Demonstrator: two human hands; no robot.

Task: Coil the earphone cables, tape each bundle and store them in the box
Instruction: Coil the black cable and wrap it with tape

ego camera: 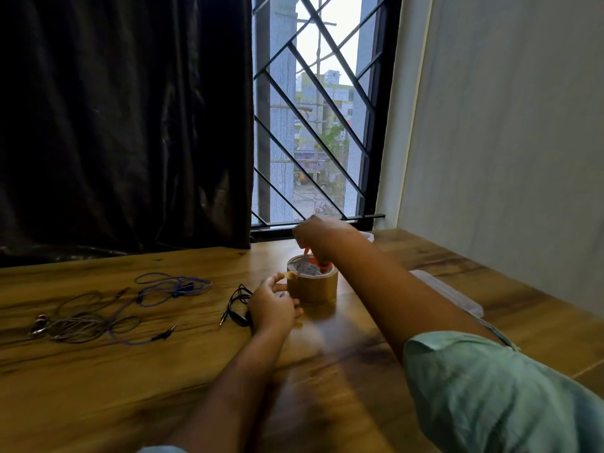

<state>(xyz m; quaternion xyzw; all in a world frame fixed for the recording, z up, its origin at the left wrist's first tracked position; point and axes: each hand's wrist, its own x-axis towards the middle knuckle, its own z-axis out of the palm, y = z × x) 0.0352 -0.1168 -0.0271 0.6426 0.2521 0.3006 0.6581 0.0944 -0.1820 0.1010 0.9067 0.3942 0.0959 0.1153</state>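
Three earphone cables lie on the wooden bench [130, 387]. The black earphone [237, 305] is loosely gathered at eight o'clock from the brown tape roll [313, 286], right against the left hand [273, 308]. Whether that hand also grips it cannot be told. The purple earphone [173, 286] and the grey earphone [81, 325] sprawl uncoiled and overlapping, well apart at nine o'clock.

The roll stands on its flat side in the middle of the bench. The left hand, fingers curled, pinches the loose tape end [288, 274] at the roll's ten o'clock edge and holds it away from the roll, probably to keep a short strip taut for cutting. The right hand [322, 237] hovers above the roll at twelve o'clock. Its fingers are closed round orange-handled scissors [313, 256], which point down toward the roll's core. The blades are blurred, so how near the strip they are is unclear.

A clear plastic box [447, 289] sits at three o'clock from the roll, mostly hidden behind the right forearm. That arm, in a pale green sleeve [490, 387], crosses between the person and the box, so nothing can go in until it lifts away.

Beyond the bench, a dark curtain [124, 125] hangs at eleven o'clock. A barred window [313, 109] stands at twelve o'clock, with a pale wall [506, 142] at two o'clock.
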